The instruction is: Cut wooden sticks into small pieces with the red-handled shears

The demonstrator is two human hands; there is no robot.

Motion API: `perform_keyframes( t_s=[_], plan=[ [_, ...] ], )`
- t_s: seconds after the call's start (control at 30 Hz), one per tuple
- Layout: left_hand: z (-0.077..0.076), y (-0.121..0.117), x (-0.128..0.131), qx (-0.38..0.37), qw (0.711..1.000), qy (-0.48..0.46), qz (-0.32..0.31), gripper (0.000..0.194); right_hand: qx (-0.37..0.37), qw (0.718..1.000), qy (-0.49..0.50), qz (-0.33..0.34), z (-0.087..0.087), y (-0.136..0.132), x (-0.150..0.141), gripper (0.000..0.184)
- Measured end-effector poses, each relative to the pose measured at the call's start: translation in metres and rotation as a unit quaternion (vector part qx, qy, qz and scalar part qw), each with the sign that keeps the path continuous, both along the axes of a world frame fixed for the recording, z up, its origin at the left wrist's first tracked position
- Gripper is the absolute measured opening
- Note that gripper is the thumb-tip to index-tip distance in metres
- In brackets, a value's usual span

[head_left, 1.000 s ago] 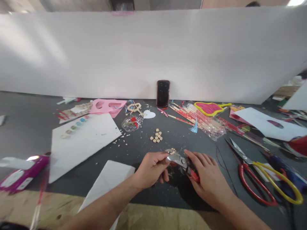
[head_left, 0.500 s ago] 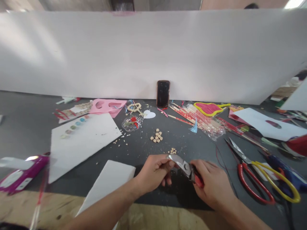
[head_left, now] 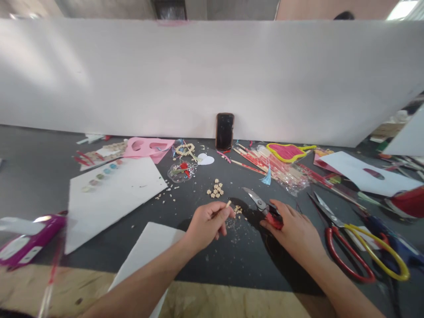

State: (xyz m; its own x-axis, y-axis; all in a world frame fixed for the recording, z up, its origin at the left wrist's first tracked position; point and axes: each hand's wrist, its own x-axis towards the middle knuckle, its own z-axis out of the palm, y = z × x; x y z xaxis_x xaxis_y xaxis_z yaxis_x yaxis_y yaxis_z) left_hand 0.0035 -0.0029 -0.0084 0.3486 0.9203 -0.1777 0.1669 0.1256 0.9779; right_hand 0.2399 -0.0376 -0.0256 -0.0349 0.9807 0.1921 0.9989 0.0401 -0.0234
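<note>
Between the thumb and fingers of my left hand (head_left: 208,223) a short piece of pale wooden stick (head_left: 228,203) is pinched, its tip poking up. My right hand (head_left: 294,227) is wrapped round the red handles of a pair of pruning shears (head_left: 261,205), whose metal blades point up and to the left, apart from the stick. Small cut wooden bits (head_left: 238,210) lie on the dark table between the hands. Just beyond them is a little heap of flower-shaped wooden pieces (head_left: 216,190).
Red-and-yellow-handled scissors (head_left: 341,225) lie at the right, near a blue glue gun (head_left: 391,240). A phone (head_left: 224,131) leans on the white panel. Printed sticks in plastic (head_left: 281,174) lie at back right. White boards (head_left: 109,198) and a purple device (head_left: 31,238) are at left.
The shears have moved away from my left hand, rightward and forward. My left hand still pinches the stick, whose tip now shows. The view has shifted slightly.
</note>
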Motion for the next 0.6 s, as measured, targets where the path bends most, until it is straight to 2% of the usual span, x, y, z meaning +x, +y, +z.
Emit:
perform_keyframes(
  t_s=[0.23, 0.47, 0.6],
  plan=[
    [-0.006, 0.012, -0.005, -0.042, 0.984, -0.156, 0.080, 0.024, -0.029, 0.998, 0.015, -0.049, 0.001, 0.005, 0.011, 0.054],
    [-0.009, 0.014, -0.005, -0.046, 0.981, -0.167, 0.082, 0.026, -0.031, 0.998, 0.005, -0.047, 0.004, 0.005, 0.008, 0.049],
    [-0.010, 0.014, -0.005, -0.041, 0.983, -0.159, 0.085, 0.028, -0.007, 1.000, -0.021, -0.014, 0.005, -0.001, 0.003, 0.050]
  ],
)
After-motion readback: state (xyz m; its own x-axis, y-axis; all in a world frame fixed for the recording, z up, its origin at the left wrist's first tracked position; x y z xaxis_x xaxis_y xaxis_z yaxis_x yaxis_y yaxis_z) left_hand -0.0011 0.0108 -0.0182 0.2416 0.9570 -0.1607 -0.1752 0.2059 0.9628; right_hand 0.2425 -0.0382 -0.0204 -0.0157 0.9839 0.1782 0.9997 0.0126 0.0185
